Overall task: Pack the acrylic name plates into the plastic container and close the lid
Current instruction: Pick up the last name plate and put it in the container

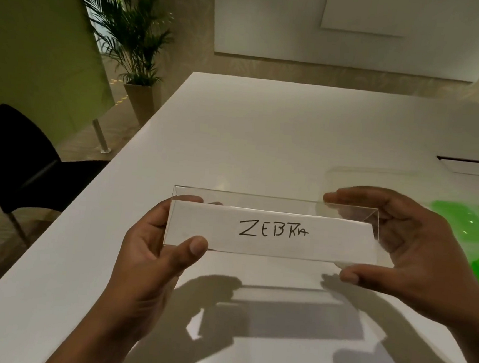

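Observation:
A clear acrylic name plate (271,232) with a white paper insert reading "ZEBRA" is held level above the white table (236,140). My left hand (157,249) grips its left end, thumb on the front lower corner. My right hand (395,241) holds the right end, fingers over the top edge and thumb under the lower corner. To the right lies a bright green lid (476,239), partly cut off by the frame edge. A clear plastic container (377,179) stands just behind my right hand, faint and partly hidden.
A black chair (11,158) stands at the table's left side. A potted palm (139,51) stands on the floor beyond the table's far left corner. A dark slot (471,161) runs across the table at far right.

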`<state>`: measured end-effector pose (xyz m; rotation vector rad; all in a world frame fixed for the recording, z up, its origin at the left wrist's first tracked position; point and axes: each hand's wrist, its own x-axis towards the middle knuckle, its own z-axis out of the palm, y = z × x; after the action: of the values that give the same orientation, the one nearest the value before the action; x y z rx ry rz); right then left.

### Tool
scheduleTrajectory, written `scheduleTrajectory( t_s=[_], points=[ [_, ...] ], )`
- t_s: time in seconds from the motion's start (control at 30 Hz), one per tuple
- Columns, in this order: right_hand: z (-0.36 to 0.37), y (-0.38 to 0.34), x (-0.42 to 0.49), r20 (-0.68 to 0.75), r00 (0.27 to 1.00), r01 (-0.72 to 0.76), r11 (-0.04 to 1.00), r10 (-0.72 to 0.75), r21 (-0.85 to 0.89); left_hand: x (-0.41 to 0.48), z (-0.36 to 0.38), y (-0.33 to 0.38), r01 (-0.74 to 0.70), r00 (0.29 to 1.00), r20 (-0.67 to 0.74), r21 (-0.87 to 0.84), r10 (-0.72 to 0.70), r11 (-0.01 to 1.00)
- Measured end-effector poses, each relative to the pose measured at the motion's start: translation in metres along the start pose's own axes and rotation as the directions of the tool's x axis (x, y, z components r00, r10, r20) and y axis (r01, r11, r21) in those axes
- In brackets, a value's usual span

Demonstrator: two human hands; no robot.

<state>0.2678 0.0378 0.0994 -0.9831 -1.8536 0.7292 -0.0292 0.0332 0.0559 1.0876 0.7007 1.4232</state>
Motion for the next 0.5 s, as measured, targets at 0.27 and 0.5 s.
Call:
scheduleTrajectory(
  t_s=[0.27,0.5],
  points=[
    [-0.009,-0.024,0.014,0.058,0.998,0.001,0.954,0.017,-0.300,0.002,0.006,-0.002,-0.007,1.000,0.020,0.017,0.007,1.000],
    [-0.008,-0.026,0.018,0.076,0.996,-0.030,0.959,0.053,-0.281,0.002,0.007,-0.004,-0.019,0.999,0.036,0.018,0.018,1.000]
  ],
)
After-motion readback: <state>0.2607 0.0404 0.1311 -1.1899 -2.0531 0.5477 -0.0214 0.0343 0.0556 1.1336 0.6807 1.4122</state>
